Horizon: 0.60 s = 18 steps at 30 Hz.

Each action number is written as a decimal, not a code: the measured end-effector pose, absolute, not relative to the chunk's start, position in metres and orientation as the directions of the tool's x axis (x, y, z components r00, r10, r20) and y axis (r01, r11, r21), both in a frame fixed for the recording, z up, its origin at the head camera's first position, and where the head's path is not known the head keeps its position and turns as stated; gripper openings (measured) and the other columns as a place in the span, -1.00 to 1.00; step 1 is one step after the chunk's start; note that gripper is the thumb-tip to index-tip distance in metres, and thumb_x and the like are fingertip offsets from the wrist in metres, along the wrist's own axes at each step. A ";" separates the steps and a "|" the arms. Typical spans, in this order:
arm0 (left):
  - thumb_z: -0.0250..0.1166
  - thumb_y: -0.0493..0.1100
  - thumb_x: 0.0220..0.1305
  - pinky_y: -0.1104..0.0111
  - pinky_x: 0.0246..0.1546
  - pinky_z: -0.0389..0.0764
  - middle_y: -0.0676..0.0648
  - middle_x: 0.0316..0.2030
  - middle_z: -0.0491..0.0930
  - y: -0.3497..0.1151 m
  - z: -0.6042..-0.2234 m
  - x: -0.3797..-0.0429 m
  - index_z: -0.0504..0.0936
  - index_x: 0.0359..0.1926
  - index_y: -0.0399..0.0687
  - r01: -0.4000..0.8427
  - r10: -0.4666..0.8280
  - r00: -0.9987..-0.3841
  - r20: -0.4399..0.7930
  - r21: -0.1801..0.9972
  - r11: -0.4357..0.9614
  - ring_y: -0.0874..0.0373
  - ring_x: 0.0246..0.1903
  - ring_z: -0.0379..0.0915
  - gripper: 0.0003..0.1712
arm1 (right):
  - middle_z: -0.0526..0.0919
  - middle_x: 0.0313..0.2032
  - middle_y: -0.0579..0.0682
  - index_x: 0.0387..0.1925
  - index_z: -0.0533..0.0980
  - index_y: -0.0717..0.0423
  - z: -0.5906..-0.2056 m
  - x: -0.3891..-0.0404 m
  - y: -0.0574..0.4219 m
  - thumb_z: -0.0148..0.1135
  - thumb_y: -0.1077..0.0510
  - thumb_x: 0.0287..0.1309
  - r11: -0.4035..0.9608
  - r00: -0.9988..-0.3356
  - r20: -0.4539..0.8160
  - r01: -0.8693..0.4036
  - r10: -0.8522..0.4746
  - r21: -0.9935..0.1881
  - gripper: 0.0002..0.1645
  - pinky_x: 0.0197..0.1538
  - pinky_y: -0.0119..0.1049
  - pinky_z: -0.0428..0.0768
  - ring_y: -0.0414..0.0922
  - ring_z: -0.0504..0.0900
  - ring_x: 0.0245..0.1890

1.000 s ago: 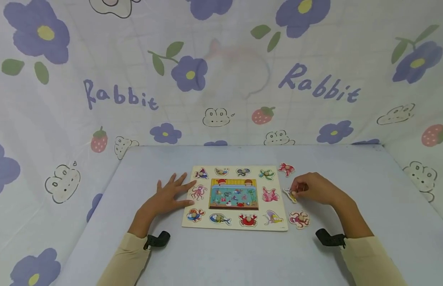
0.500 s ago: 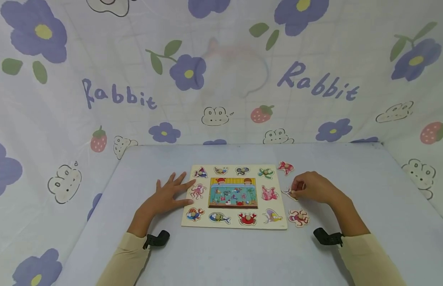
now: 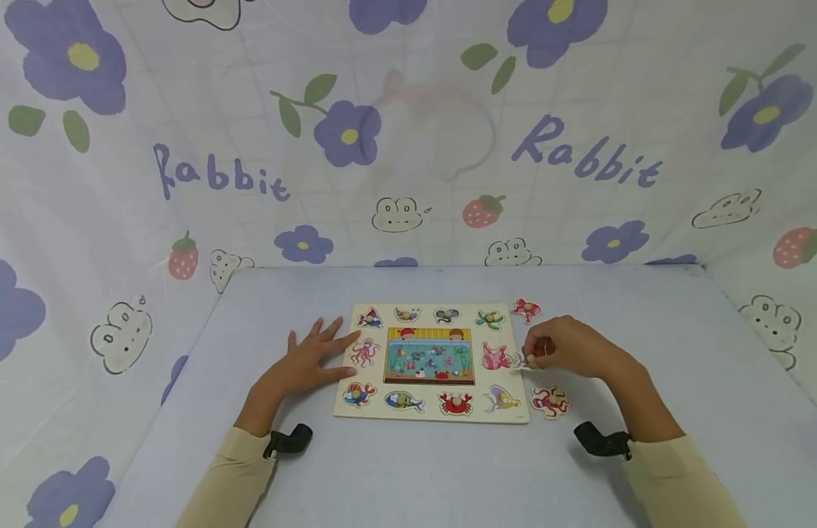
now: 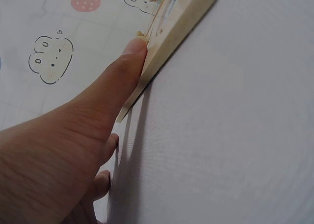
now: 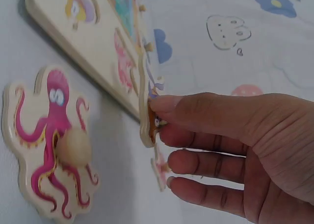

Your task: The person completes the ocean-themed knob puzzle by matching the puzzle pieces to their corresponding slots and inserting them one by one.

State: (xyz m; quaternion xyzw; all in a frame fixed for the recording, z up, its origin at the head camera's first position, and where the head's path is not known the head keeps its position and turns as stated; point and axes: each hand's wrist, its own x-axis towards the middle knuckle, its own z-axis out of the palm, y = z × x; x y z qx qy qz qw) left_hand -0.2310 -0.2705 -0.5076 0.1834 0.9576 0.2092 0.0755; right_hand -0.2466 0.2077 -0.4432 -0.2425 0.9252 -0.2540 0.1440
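On the table lies a wooden knob puzzle board [image 3: 430, 403] with sea animals round an aquarium picture. My left hand [image 3: 306, 363] is spread at its left edge, the thumb [image 4: 135, 47] touching the board's side. The right hand [image 3: 573, 348] pinches a thin puzzle piece [image 5: 149, 116] between thumb and forefinger. This piece is tilted on edge and overlaps the board's right border, near the pink fish spot [image 3: 494, 357]. Its picture, with some purple and brown, is mostly hidden by the thumb. The other right fingers are curled below.
An octopus piece [image 3: 550, 402] with a round knob lies right of the board's lower corner. A red fish piece [image 3: 526, 310] lies by its upper right corner. Behind the table hangs a flowered curtain [image 3: 435, 242].
My right hand has lifted the puzzle piece from the table and carried it left to the board's right edge. The left hand has stayed in place.
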 end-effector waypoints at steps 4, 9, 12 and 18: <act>0.35 0.35 0.24 -0.48 0.30 -0.44 -0.16 0.60 -0.05 -0.271 -0.508 -0.232 0.28 0.53 0.33 0.323 0.385 -0.921 -0.067 0.427 0.845 -0.32 0.56 -0.37 -0.10 | 0.57 -0.48 -0.19 -0.36 0.64 -0.11 -0.440 -0.240 0.197 0.50 0.21 0.13 0.742 -0.808 -0.170 -0.406 -0.564 -0.534 -0.83 -0.32 -0.34 0.58 -0.15 0.51 -0.36; 0.34 0.36 0.24 -0.48 0.31 -0.43 -0.14 0.60 -0.05 -0.271 -0.510 -0.234 0.27 0.53 0.34 0.326 0.386 -0.920 -0.066 0.418 0.848 -0.31 0.56 -0.37 -0.10 | 0.57 -0.49 -0.21 -0.39 0.62 -0.14 -0.439 -0.232 0.183 0.52 0.21 0.11 0.729 -0.774 -0.191 -0.439 -0.604 -0.525 -0.80 -0.34 -0.34 0.60 -0.17 0.52 -0.38; 0.34 0.37 0.24 -0.48 0.31 -0.44 -0.14 0.60 -0.05 -0.272 -0.511 -0.234 0.27 0.53 0.34 0.328 0.387 -0.920 -0.064 0.418 0.847 -0.32 0.56 -0.37 -0.10 | 0.57 -0.49 -0.22 -0.39 0.62 -0.13 -0.439 -0.229 0.176 0.51 0.23 0.11 0.715 -0.753 -0.192 -0.465 -0.630 -0.522 -0.79 -0.33 -0.35 0.60 -0.19 0.51 -0.39; 0.33 0.38 0.23 -0.49 0.30 -0.44 -0.15 0.60 -0.05 -0.273 -0.512 -0.234 0.27 0.53 0.34 0.327 0.387 -0.920 -0.067 0.416 0.849 -0.32 0.56 -0.37 -0.09 | 0.57 -0.46 -0.22 -0.38 0.62 -0.11 -0.440 -0.225 0.166 0.51 0.25 0.11 0.717 -0.741 -0.215 -0.465 -0.636 -0.520 -0.78 -0.27 -0.34 0.57 -0.19 0.50 -0.36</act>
